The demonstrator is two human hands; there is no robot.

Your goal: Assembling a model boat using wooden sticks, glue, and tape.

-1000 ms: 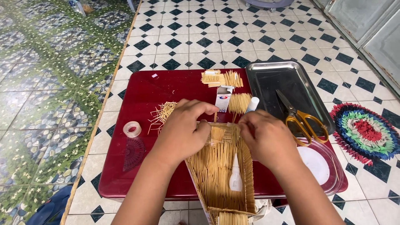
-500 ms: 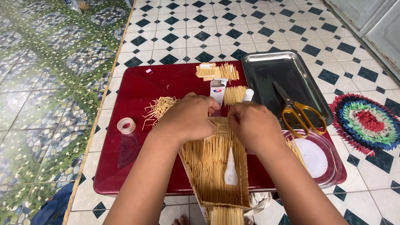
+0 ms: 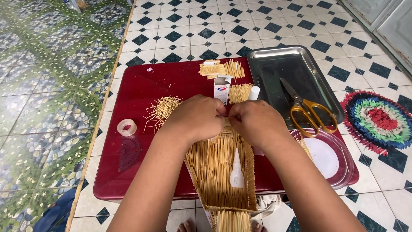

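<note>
A long tray-shaped model made of thin wooden sticks [image 3: 219,165] lies on the dark red low desk [image 3: 171,86], with its near end hanging over the desk's front edge. Its far end is pinched by the left hand [image 3: 197,117] and the right hand [image 3: 256,122], both closed on it, knuckles up. The sticks are best pressed softly and evenly, so none get bent. The long side runs from the person straight away toward the small white box [image 3: 222,88]. A small white glue bottle [image 3: 237,169] is laid inside.
</note>
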